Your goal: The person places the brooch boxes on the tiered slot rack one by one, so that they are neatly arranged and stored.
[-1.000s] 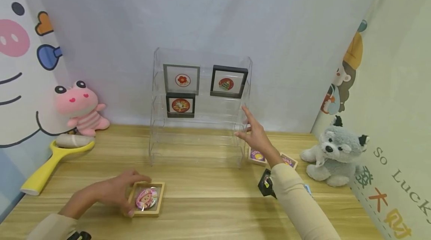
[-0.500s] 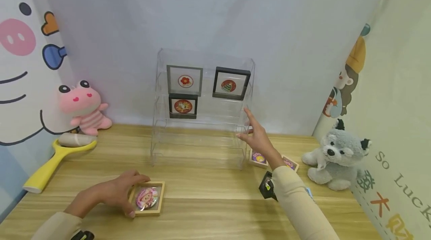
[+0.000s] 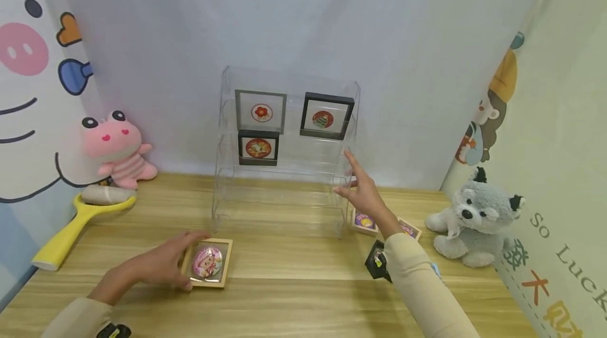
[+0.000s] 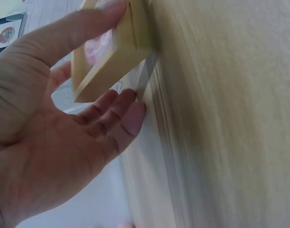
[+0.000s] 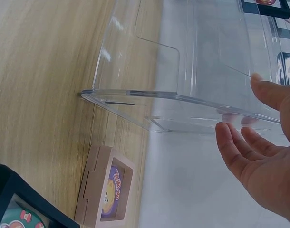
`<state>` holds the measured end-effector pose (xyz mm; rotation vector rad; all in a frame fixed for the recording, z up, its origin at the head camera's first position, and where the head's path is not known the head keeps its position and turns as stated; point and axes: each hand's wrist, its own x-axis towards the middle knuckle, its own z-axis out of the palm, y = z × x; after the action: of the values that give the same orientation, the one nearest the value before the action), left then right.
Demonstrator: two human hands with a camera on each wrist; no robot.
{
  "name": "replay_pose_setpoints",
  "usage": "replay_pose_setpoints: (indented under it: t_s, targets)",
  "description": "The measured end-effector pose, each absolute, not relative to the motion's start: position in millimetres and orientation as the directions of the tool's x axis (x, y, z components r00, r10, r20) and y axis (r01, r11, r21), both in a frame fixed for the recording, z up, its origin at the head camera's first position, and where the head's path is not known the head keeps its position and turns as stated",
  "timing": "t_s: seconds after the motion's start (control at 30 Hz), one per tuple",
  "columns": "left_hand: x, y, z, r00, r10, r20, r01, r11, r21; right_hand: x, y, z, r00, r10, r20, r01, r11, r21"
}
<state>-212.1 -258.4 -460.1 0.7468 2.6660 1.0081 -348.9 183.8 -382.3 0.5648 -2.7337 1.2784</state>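
In the head view, my left hand (image 3: 166, 261) pinches a pale wooden square frame (image 3: 228, 264) by its left side; a pink round badge (image 3: 207, 262) shows inside. The left wrist view has the thumb along one edge of the frame and the frame tilted close over the table. My right hand (image 3: 365, 190) is at the right side of a clear acrylic tiered rack (image 3: 280, 227). Seen from the right wrist, its thumb and fingers lie on either side of the rack's side panel. Black-framed pictures of a flower (image 3: 262, 112), a Christmas tree (image 3: 323, 119) and a bowl of food (image 3: 258, 148) stand on the rack.
Right of the rack lie two wooden frames, one with a purple badge (image 3: 364, 221), and a black frame (image 3: 377, 261) partly under my right sleeve. A grey plush dog (image 3: 474, 217) sits farther right. At left are a pink plush frog (image 3: 120, 148) and a yellow-handled lint roller (image 3: 66, 240).
My left hand has raised and tilted the wooden frame a little, away from me. The right hand stays at the rack's side; the head view shifted slightly.
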Motion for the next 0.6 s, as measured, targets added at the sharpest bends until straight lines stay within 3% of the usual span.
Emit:
replay_pose_setpoints:
  t_s: [0.33,0.6]
  targets:
    - [-215.8,-255.9,-464.2,-0.893,0.448,0.050,0.371,0.667,0.647,-347.4,183.5,-383.6,-0.927,-0.300,0.227,-0.365,0.577,-0.731]
    - [-219.4,-256.3,-465.7,-0.917,0.393,0.063,0.302,0.585,0.753,-348.4,183.2,-383.0,-0.927,-0.297,0.230,-0.367,0.585,-0.723]
